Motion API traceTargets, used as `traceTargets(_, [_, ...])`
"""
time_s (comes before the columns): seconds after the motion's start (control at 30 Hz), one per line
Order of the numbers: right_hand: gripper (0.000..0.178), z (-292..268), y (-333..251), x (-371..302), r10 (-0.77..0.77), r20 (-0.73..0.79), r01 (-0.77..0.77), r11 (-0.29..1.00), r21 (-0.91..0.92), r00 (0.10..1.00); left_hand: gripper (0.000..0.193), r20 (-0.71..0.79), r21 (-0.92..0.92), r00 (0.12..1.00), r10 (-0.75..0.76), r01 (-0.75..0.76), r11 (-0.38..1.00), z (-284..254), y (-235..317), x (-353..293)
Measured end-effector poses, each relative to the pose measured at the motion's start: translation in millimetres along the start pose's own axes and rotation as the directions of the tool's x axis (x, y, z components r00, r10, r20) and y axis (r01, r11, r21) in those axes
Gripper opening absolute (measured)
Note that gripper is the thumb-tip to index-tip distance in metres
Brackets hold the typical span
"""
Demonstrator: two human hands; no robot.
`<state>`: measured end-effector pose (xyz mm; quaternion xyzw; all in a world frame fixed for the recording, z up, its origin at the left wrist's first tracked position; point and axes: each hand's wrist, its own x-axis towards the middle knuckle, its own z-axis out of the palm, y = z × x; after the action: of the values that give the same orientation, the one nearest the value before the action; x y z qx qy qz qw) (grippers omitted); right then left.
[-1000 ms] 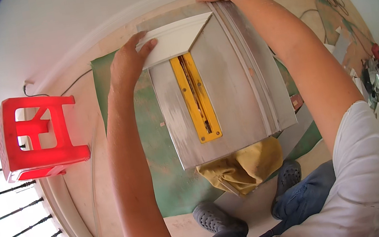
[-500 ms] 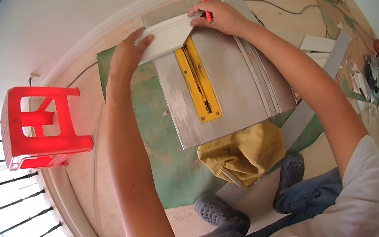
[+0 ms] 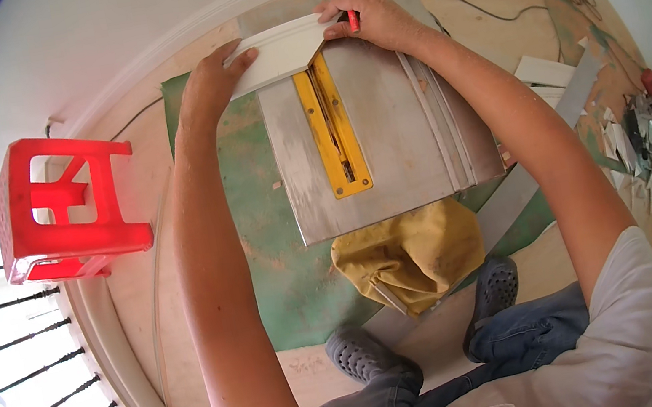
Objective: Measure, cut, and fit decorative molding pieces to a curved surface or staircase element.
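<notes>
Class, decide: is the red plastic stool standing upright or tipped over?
Tipped over. The red stool lies on its side, its legs pointing sideways.

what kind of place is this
Likely a room under renovation, used as a trim-carpentry spot: a table saw sits on a green floor mat, white moulding lies across it, and offcuts litter the floor at right.
</notes>
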<state>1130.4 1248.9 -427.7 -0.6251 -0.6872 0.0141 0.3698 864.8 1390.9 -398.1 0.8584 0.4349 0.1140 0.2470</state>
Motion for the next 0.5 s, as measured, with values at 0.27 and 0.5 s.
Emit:
traceTargets(0.27, [0.035, 1.1, 5.8, 0.8, -0.003, 0.017, 0.004, 0.998, -0.062, 1.0, 0.067, 0.001, -0.013, 1.0, -0.004, 0.004, 1.0, 1.8, -1.9, 3.8])
traceTargets(0.5, [0.036, 0.0, 4.4, -0.6, -0.032, 0.021, 0.033, 0.997, -0.064, 0.999, 0.068, -0.001, 0.007, 1.0, -0.012, 0.012, 1.0, 3.1, -2.0, 3.1])
